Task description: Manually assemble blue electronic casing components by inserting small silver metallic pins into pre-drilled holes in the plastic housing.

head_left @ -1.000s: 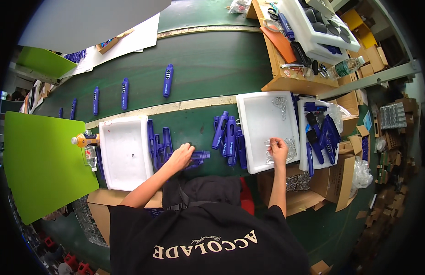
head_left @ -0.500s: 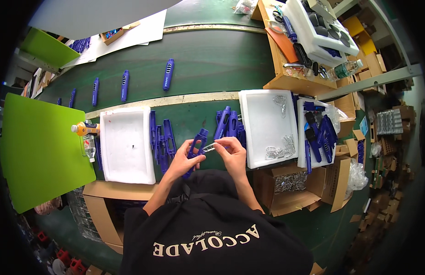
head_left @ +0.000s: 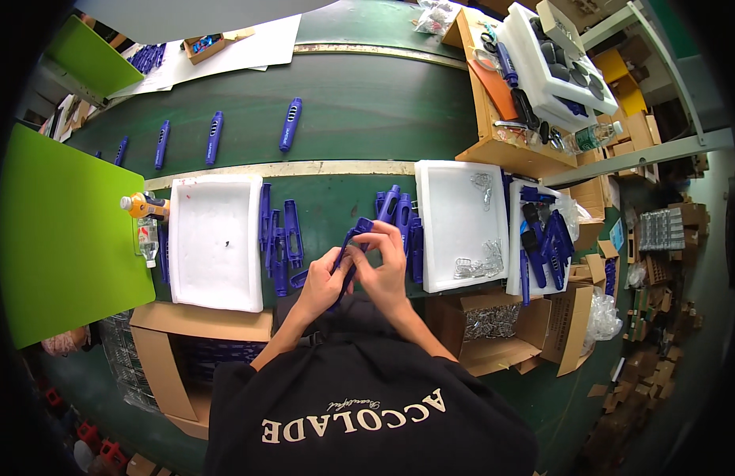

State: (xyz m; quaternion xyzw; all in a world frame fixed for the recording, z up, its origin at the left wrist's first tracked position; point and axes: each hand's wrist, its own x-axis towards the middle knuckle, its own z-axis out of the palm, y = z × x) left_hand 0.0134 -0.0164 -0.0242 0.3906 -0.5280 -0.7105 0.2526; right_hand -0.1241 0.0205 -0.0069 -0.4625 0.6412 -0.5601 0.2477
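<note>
Evidently in hand: one blue casing (head_left: 363,225), held aslant near the front edge of the green tabletop (head_left: 324,200), before the torso. Left hand (head_left: 321,289): grip clamped about the casing's nearer portion. Right hand (head_left: 386,268): fingers bent together against its farther portion; whether they pinched the casing itself or a small fitting could not be told, the fingers covering the place. Step, as judged: fitting work at the casing's side, probably with one of the wire clips (head_left: 485,262) of the sort lying in the right white tray (head_left: 459,222). Next move, as judged: called for a steady left grip while the right fingertips aligned and pressed. Position of casing: between both hands, its far end protruding past the right fingertips, apparently raised. Adjacent stock: loose casings (head_left: 292,235) beside the left white tray (head_left: 205,274); a blue cluster (head_left: 403,214) just beside the right tray; blue bodies (head_left: 290,125), spaced in a row, beyond the pale strip (head_left: 304,168).
</note>
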